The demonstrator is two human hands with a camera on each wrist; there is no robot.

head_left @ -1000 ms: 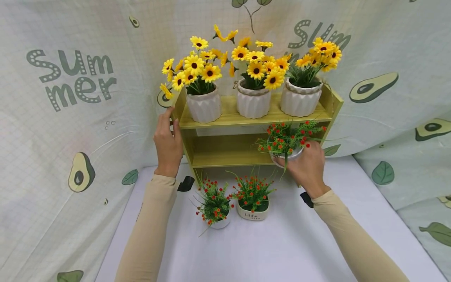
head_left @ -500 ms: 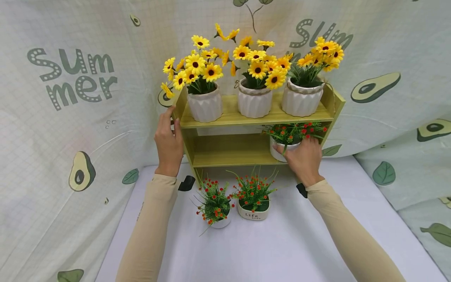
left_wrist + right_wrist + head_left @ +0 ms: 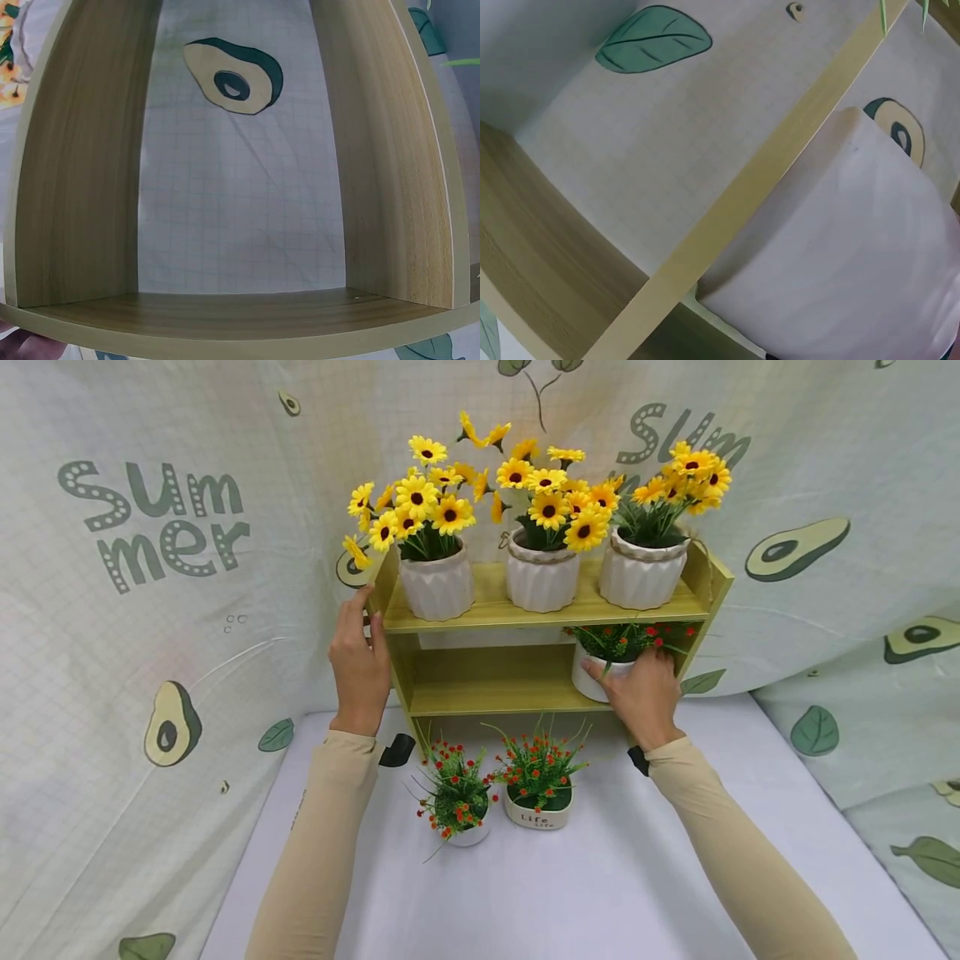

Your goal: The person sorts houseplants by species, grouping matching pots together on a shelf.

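Observation:
My left hand [image 3: 358, 664] grips the left side panel of a wooden shelf [image 3: 487, 681], thumb near the front edge. In the left wrist view a bit of its fingers [image 3: 34, 346] shows past the wooden panel [image 3: 225, 326]. My right hand [image 3: 645, 697] holds a white flowerpot [image 3: 587, 678] with small red flowers at the right end of the middle tier, under the top board. Its thumb lies across the pot's front, while the other fingers are mostly hidden on the right. Up close in the right wrist view, the pot [image 3: 840, 247] overlaps the board's edge [image 3: 750, 187].
On the top tier stand three white pots of yellow sunflowers: left [image 3: 437, 587], middle [image 3: 542, 578] and right [image 3: 643, 572]. Two red-flowered pots, one round [image 3: 471, 835] and one lettered "Life" [image 3: 538, 818], sit on the white table [image 3: 555, 902]. A printed cloth [image 3: 180, 635] hangs behind.
My right hand has lowered the red-flowered pot and moved it back, from in front of the shelf onto the right of the middle tier. The left hand stays at the side panel.

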